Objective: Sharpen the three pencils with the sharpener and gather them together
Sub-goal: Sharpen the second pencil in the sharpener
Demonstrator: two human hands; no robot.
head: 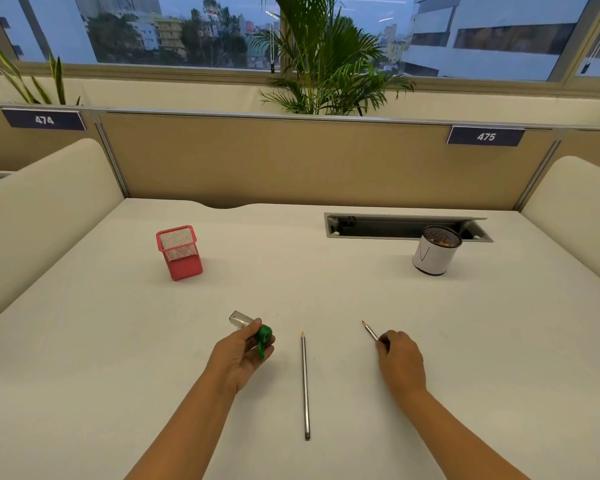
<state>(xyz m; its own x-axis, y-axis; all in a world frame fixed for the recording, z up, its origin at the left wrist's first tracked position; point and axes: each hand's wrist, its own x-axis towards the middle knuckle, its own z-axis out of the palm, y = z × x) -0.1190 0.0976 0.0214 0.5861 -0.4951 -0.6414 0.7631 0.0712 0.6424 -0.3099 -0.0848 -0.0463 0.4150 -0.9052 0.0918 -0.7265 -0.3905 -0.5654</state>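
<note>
Left hand grips green-capped sharpener above desk. Right hand pinches one pencil, tip pointing far-left. Second pencil lies between hands.

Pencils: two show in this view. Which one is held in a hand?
The pencil in the right hand, tip poking out. The other pencil lies free on the desk between both hands.

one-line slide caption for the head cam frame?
Left hand holds green sharpener; right hand grips one pencil; another lies between.
</note>
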